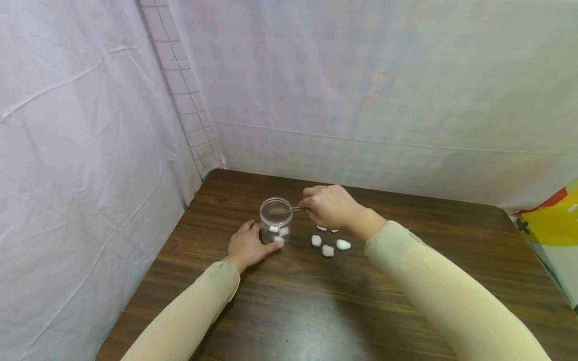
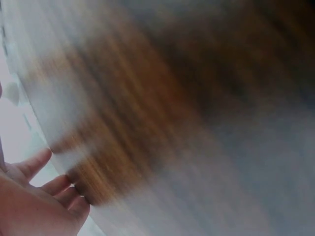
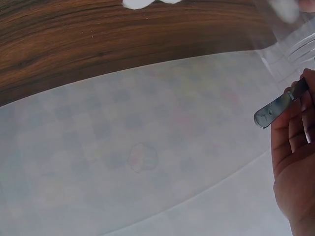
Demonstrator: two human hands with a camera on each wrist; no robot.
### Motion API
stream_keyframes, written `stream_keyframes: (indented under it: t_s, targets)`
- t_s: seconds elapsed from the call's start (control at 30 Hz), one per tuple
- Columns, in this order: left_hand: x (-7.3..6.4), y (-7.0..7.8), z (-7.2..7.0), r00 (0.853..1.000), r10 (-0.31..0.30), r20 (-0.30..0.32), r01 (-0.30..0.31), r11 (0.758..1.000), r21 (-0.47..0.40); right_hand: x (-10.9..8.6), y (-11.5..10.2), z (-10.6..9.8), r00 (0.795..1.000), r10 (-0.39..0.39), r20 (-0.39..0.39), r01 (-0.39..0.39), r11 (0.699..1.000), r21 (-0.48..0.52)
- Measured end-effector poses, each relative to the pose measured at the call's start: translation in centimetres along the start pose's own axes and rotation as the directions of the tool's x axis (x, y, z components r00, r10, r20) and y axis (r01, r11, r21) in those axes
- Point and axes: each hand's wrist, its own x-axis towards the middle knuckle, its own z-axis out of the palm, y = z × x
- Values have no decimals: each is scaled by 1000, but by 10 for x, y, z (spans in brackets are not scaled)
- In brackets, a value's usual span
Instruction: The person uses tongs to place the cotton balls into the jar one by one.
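Note:
A clear plastic jar [image 1: 276, 213] stands upright on the table with several white cotton balls [image 1: 283, 231] inside. My left hand [image 1: 250, 245] holds it low down, fingers at its left side and thumb across the front. In the left wrist view the same hand [image 2: 54, 196] shows at the lower left edge. My right hand [image 1: 331, 204] pinches metal tweezers [image 1: 299, 208], whose tips reach over the jar's mouth. The rounded end of the tweezers [image 3: 270, 113] sticks out of the right hand [image 3: 300, 162] in the right wrist view. No cotton ball shows at the tips.
Several loose cotton balls [image 1: 328, 251] lie to the jar's right, some partly hidden beneath the right forearm. The brown wooden table [image 1: 289, 321] ends at a pale hanging sheet [image 1: 379, 100]. A yellow and red bag [image 1: 555, 220] is at the far right.

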Motion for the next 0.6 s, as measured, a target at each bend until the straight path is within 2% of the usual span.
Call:
stream_keyframes:
  t_s: [0.17, 0.3, 0.6]
  targets:
    - [-1, 0, 1, 1000, 1, 5, -1, 1000, -2, -3, 0, -1, 1000, 12, -2, -12, 1000, 4]
    - [-1, 0, 1, 1000, 4, 2, -4, 1000, -4, -13, 2, -2, 1000, 23, -16, -23, 1000, 3]
    - [-1, 1, -2, 1000, 11, -7, -11, 1000, 0, -58, 7, 7, 998, 22, -51, -21, 1000, 18]
